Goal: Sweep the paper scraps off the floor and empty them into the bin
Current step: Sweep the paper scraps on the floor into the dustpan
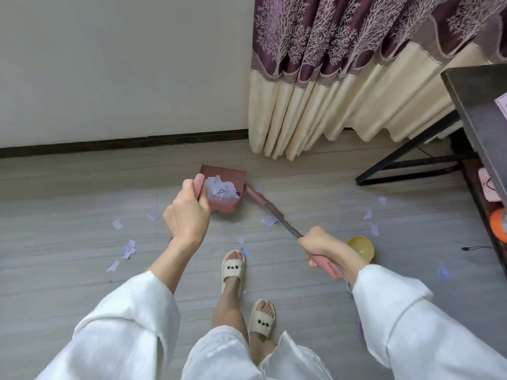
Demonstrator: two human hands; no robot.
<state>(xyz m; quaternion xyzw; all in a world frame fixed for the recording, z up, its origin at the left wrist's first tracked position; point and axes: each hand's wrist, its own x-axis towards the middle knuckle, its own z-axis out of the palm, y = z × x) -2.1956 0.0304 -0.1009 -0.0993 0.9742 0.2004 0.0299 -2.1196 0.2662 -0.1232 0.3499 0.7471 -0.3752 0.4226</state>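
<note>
Dustpan (223, 193): dark pink, standing on the floor (82, 187) just beyond the left hand (186, 215), a heap of pale paper scraps (220, 186) inside. Left hand closed round the dustpan's upright pink handle (199, 185).

Broom (277, 215): long axis running diagonally from the right hand (319, 246) up and leftward, its far end touching the dustpan's right side; pink grip end sticking out behind the fist. Right hand wrapped tight about the shaft.

Loose scraps (129, 249): scattered on the floor to either side of both hands.

Yellow ball (360, 248): just right of the right hand.
</note>
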